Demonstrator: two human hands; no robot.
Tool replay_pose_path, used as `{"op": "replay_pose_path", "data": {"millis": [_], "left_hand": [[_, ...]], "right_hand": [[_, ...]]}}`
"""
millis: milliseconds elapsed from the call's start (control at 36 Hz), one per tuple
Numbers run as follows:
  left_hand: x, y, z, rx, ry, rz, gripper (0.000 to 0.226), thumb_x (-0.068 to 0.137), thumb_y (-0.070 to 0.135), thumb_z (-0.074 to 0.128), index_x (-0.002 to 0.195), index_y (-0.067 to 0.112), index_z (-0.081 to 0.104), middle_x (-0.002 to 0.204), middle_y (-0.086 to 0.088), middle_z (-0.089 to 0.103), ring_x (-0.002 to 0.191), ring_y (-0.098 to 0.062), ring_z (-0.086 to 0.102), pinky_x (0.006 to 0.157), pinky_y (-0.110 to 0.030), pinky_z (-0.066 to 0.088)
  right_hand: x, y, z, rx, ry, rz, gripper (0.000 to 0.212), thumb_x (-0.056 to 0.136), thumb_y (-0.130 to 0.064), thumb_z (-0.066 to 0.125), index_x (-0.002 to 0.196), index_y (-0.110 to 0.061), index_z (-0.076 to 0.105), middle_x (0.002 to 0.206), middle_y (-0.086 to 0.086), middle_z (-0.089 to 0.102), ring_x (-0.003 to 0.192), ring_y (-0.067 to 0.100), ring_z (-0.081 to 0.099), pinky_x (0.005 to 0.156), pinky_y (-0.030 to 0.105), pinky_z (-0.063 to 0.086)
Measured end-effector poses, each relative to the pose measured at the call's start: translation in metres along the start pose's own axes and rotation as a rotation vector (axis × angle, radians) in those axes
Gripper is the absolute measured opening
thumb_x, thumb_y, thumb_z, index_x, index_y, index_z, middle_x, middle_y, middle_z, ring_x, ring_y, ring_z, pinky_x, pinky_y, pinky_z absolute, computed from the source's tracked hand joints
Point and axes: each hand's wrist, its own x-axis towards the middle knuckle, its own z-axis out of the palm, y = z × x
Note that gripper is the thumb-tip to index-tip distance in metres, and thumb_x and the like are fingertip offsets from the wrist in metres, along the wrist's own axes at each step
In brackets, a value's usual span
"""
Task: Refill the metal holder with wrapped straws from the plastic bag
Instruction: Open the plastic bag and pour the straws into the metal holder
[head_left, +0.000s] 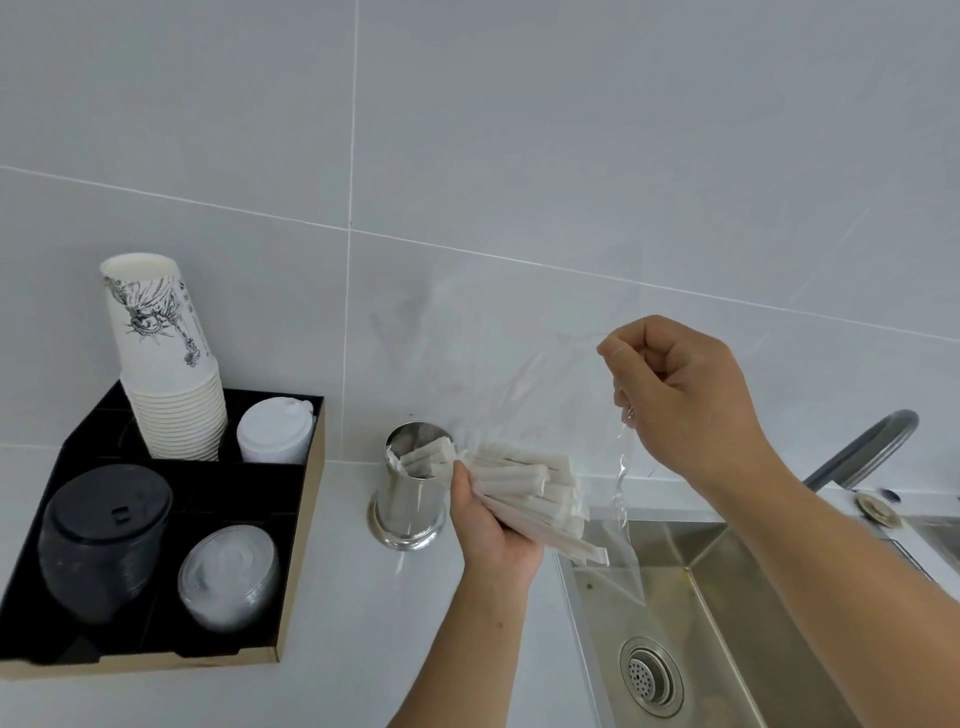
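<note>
A shiny metal holder (408, 499) stands upright on the white counter by the wall, with a few wrapped straws (423, 457) leaning inside it. Just right of it, my left hand (491, 525) grips a bundle of paper-wrapped straws (530, 493), held slanted, its upper ends close to the holder's rim. The lower ends still sit inside the clear plastic bag (618, 551). My right hand (685, 400) pinches the bag's edge and holds it up above the sink.
A black cardboard organiser (291, 561) at the left holds a stack of paper cups (166, 364), white lids (275, 431), black lids (104, 540) and clear lids (228, 577). A steel sink (727, 597) with drain (650, 675) and a tap (862, 452) lies at the right.
</note>
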Motion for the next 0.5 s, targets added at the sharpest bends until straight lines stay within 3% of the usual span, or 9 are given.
{"op": "replay_pose_path", "data": {"millis": [167,278,417,500], "left_hand": [[0.006,-0.002,0.006,-0.013,-0.016,0.015,0.051,0.093,0.058,0.043,0.12,0.02,0.063,0.093,-0.006,0.071,0.09,-0.026,0.068,0.074,-0.037,0.056],[0.005,-0.003,0.011,-0.048,-0.041,0.005,0.052,0.094,0.059,0.04,0.104,0.016,0.067,0.087,-0.008,0.071,0.082,-0.028,0.07,0.065,-0.035,0.058],[0.011,-0.002,0.012,-0.062,-0.053,0.054,0.052,0.095,0.056,0.039,0.105,0.013,0.066,0.094,-0.011,0.069,0.092,-0.032,0.066,0.072,-0.039,0.055],[0.016,0.0,0.012,-0.076,-0.04,0.076,0.051,0.095,0.055,0.041,0.099,0.011,0.066,0.091,-0.008,0.068,0.089,-0.029,0.065,0.072,-0.038,0.054]], "right_hand": [[0.009,-0.004,0.003,-0.019,-0.019,-0.036,0.021,0.095,-0.019,0.058,0.075,-0.018,0.064,0.054,0.005,0.058,0.043,0.005,0.051,0.055,0.026,0.047],[0.016,-0.006,0.004,-0.049,-0.03,-0.055,0.019,0.095,-0.019,0.058,0.078,-0.015,0.065,0.057,0.011,0.059,0.044,0.004,0.053,0.056,0.026,0.047],[0.028,-0.009,0.008,-0.1,-0.068,-0.082,0.02,0.094,-0.021,0.057,0.076,-0.018,0.064,0.062,0.014,0.062,0.046,0.006,0.052,0.051,0.021,0.046],[0.036,-0.01,0.012,-0.126,-0.082,-0.121,0.02,0.094,-0.019,0.056,0.076,-0.017,0.064,0.064,0.017,0.063,0.052,0.021,0.054,0.052,0.027,0.048]]}}
